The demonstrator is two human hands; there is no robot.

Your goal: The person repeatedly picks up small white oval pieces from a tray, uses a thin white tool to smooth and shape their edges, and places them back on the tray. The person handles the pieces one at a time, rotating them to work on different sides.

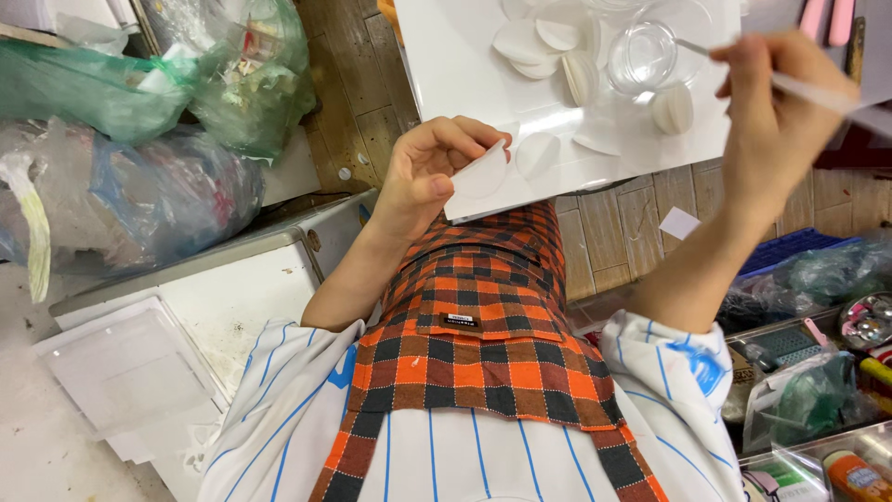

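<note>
My left hand pinches a thin round white wrapper at the near edge of a white tray. My right hand is raised over the tray's right side and grips a slim white stick. The stick's tip points toward a small clear glass bowl on the tray. Several more round white wrappers lie on the tray, some folded, and one flat piece lies just right of my left hand. My checked orange apron fills the space below the tray.
Green and clear plastic bags pile up at the left. A white box with a clear lid stands at the lower left. Bins of small items and bagged goods crowd the lower right. Wooden planks show under the tray.
</note>
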